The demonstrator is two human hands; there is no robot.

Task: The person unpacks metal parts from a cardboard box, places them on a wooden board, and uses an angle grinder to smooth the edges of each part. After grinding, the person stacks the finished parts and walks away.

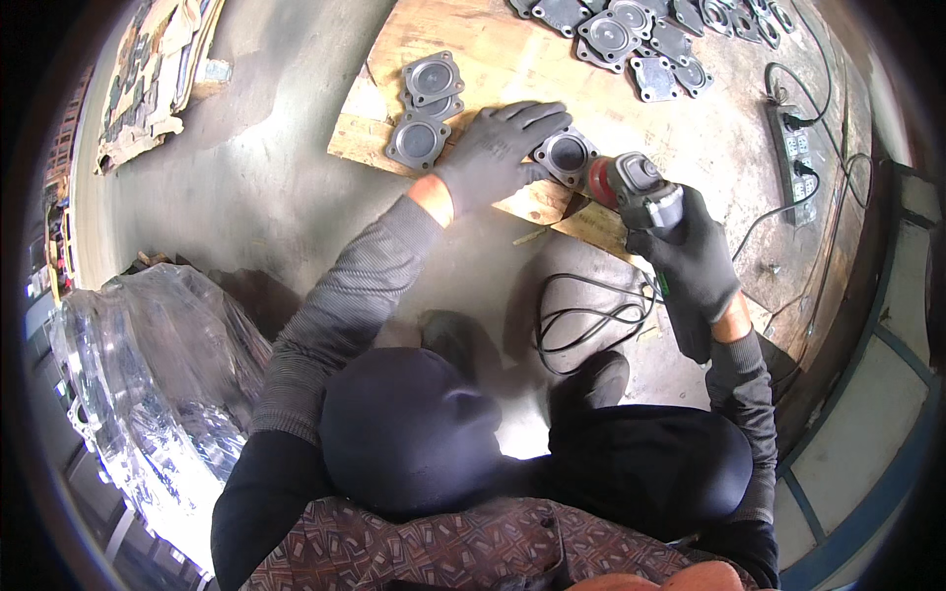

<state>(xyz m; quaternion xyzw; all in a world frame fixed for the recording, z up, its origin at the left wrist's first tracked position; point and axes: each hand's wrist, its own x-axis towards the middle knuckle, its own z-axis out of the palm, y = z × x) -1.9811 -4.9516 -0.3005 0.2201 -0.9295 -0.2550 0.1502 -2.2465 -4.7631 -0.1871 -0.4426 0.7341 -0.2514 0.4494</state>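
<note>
From the head camera, looking down, the person is squatting on a concrete floor (266, 187) with a wooden board (473, 49) lying just beyond the knees. The left hand (498, 148), in a grey work glove, is lying flat and spread, fingers extended, pressing down on a square grey metal plate (567, 155) with a round recess, which is sitting at the near right edge of the board. The right hand (690, 261), also gloved, is gripping the body of an angle grinder (641, 192) tightly, its reddish disc (599, 182) touching the plate's right edge. The grinder's black cable (581, 320) is coiling on the floor near the person's feet.

To the left of the held plate, three similar plates (426, 103) are lying on the board, overlapping one another. Farther off, at the far right, a larger group of matching plates (641, 39) is spreading across the floor. A power strip (793, 163) with plugged cords is lying at the right. At the near left, a bundle wrapped in clear plastic (148, 374) is resting on the floor, and a pile of cardboard scraps (158, 69) is lying at the far left.
</note>
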